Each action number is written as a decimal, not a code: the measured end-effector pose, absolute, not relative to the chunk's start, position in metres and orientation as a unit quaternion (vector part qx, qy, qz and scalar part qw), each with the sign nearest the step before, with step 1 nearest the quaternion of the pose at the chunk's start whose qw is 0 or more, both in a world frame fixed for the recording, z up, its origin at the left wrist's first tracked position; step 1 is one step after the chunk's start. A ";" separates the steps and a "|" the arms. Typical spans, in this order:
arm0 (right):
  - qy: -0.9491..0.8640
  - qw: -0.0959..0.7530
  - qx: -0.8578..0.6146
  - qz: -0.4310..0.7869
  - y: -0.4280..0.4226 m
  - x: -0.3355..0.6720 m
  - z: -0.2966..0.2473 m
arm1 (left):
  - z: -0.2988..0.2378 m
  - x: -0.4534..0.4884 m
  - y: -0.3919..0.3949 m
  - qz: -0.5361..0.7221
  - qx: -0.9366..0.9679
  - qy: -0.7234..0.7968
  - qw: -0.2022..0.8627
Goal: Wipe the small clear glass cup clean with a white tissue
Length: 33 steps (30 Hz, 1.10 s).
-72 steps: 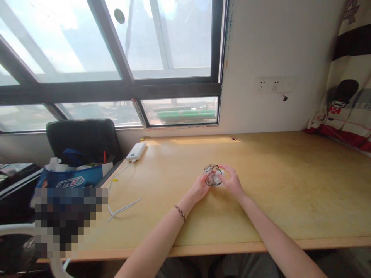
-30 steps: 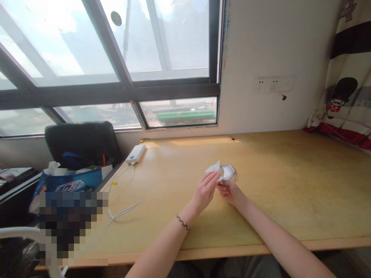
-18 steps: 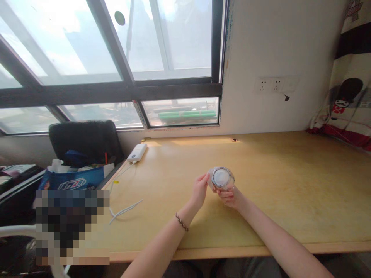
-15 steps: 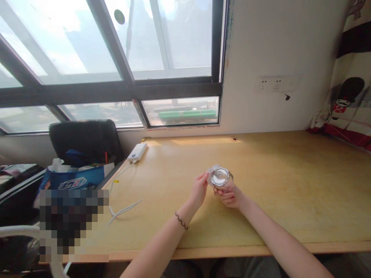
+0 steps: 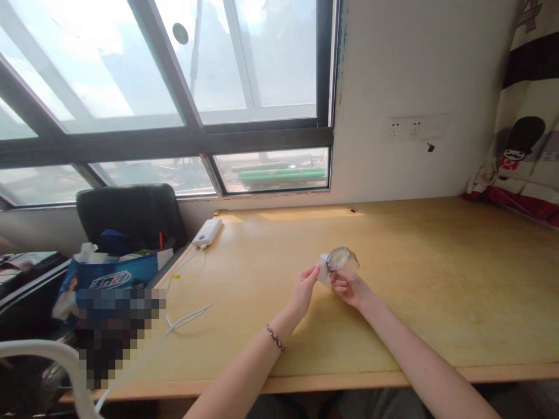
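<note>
My right hand (image 5: 348,289) is wrapped round a clear glass (image 5: 343,263) from below and the right. Its round mouth tilts toward the camera, and I see nothing inside it. My left hand (image 5: 305,286), wearing a braided bracelet on the wrist, pinches a thin white tissue (image 5: 323,270) between thumb and fingers. The tissue hangs against the left side of the glass; whether it presses on the wall I cannot tell. Both hands are held above the wooden table (image 5: 414,279).
On the table's left side lie a white power bank (image 5: 207,231) and its white cable (image 5: 191,318). Beyond the left edge are a black chair (image 5: 128,212) and a blue bag (image 5: 116,276). A window and a wall with sockets (image 5: 406,128) stand behind.
The glass has shifted a little to the right and turned in my right hand. My left hand has moved slightly right with the tissue, which now shows beside the rim.
</note>
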State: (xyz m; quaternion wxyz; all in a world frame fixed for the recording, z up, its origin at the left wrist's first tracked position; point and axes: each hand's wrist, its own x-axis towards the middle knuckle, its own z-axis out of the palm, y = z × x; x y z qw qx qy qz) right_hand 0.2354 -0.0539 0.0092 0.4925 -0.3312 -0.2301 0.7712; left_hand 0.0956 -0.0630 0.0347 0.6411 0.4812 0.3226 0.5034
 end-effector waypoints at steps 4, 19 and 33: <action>-0.272 0.647 -0.370 0.609 -0.052 0.235 0.011 | 0.040 0.102 -0.076 0.497 0.530 0.315 0.611; -0.497 0.603 -0.586 0.213 -0.065 0.241 0.030 | 0.034 0.100 -0.069 0.556 0.375 0.279 0.687; -0.643 0.549 -0.520 0.125 -0.060 0.243 0.020 | 0.003 0.104 -0.059 0.517 0.190 0.242 0.799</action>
